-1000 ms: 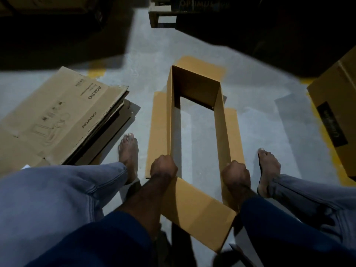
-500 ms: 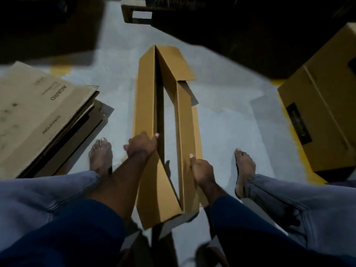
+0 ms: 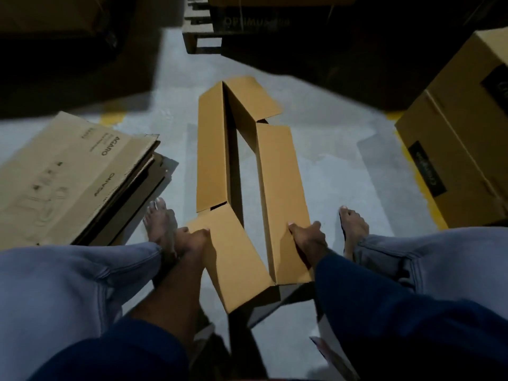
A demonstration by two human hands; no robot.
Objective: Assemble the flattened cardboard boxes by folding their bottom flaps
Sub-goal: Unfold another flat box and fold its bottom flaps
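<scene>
Head view: box (image 3: 211, 149) on floor (image 3: 343, 188) before you, half opened, skewed. Your left hand (image 3: 192, 239) grips near flap (image 3: 233, 259), right hand (image 3: 306, 239) grips right flap (image 3: 280, 182), fingers curled. Bottom flaps not folded yet; flat stack (image 3: 68, 174) waits.

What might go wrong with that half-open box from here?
The box sits skewed, barely open, so it may collapse flat as the left hand and right hand fold its flaps. Its edges lie near the bare left foot, which might get scraped.
</scene>
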